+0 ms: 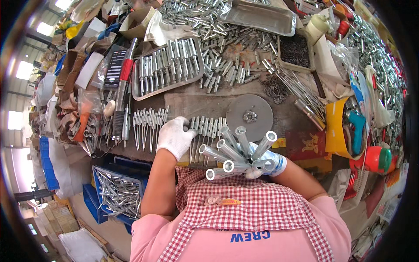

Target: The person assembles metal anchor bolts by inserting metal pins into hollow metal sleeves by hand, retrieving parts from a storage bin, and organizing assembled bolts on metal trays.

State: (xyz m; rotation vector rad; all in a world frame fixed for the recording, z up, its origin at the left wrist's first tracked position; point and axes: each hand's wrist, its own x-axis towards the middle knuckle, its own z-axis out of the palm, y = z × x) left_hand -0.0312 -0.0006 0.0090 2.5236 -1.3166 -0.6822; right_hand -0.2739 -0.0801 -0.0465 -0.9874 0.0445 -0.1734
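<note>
My right hand [273, 156], in a white glove, is wrapped round a bundle of several metal tubes [231, 151]. Their hollow ends fan out above the checked apron. My left hand [172, 136], also white-gloved, rests at the bench's near edge with its fingers curled. Whatever those fingers hold, if anything, is hidden. On its left stands a row of slim metal pins with thicker heads [150, 120]. A similar row of metal parts [208, 126] continues to its right, beside the fingertips. Behind the tubes lies a round grey disc [260, 109] with a small metal piece at its centre.
A metal tray [136, 89] of upright tubular parts stands at the back left, near a phone [115, 67]. Loose metal parts [231, 72] are heaped behind. At right are a yellow container [336, 126] and long rods [305, 91]. A blue crate [144, 177] of metal parts sits below left.
</note>
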